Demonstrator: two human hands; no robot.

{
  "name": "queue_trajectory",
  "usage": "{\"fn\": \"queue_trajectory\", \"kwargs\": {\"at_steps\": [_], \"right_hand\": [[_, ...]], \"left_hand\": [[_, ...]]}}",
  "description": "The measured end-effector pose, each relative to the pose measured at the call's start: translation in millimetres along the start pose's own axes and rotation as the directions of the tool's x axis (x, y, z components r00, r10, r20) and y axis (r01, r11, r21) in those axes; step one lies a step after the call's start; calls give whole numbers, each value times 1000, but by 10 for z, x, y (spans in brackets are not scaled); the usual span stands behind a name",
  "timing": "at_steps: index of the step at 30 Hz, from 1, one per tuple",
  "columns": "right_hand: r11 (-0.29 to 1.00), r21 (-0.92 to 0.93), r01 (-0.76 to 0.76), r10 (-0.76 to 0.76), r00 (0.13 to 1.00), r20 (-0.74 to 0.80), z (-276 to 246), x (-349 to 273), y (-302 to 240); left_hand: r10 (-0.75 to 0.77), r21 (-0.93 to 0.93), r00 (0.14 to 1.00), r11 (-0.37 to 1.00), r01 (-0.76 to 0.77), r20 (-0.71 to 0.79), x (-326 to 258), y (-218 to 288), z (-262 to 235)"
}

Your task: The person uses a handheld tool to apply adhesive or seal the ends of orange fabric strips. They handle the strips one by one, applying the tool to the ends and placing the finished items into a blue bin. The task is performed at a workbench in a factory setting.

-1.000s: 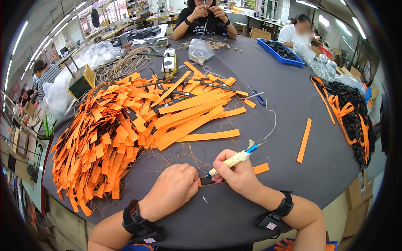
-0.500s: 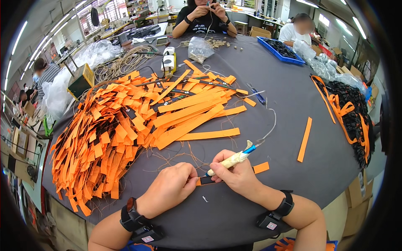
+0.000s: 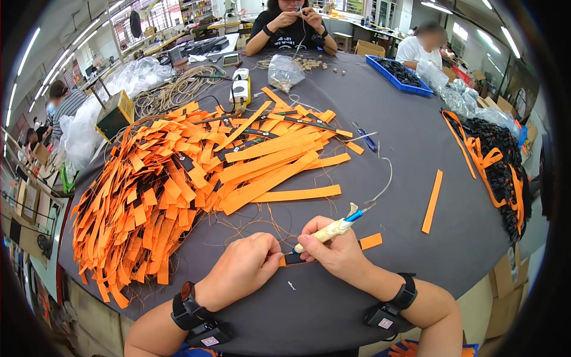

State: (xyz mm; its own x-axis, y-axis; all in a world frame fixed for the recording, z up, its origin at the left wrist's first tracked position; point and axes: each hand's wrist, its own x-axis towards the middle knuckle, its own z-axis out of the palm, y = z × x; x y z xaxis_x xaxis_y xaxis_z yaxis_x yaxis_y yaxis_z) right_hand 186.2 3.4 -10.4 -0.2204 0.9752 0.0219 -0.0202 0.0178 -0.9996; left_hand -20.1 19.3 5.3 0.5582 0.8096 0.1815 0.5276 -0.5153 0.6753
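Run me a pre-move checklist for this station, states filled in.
1. Right grip holding the pen-shaped tool: ok.
2. Left grip at the left end of the strip being worked: ok; firmness of the pinch cannot be told.
3. Tool tip touching the strip's black patch: cannot tell; it is right there, but contact is too small to see.
4. Cord clear of both hands' fingers: ok.
5. Loose threads well away from the left grip: not ok, they lie close by.

left hand (image 3: 245, 262) curled into a pinch, right hand (image 3: 336, 250) in a pen-like grip, forearms (image 3: 156, 318) angled inward
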Motion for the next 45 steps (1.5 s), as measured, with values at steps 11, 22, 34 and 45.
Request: {"fn": "queue_trajectory", "kwargs": {"at_steps": [11,22,34,45], "right_hand": [[1000,-2,-9,9,1000,2,8,3,1],[1000,-4,-18,18,1000,-4,5,11,11],[998,61,-33,32,999,19,-16,-9,-6],[1000,1,-22,22,999,32,-10,-4,-13]], "left_hand": [[10,-4,1000,1000,-10,-2,-4,-12,1],[27,3,999,1000,-27,-19,-14,-29,14],[63,-7,998,998,-63,-30,-4,-25,20],[43,-18,998,999,-43,-35,-6,-22,21]]}}
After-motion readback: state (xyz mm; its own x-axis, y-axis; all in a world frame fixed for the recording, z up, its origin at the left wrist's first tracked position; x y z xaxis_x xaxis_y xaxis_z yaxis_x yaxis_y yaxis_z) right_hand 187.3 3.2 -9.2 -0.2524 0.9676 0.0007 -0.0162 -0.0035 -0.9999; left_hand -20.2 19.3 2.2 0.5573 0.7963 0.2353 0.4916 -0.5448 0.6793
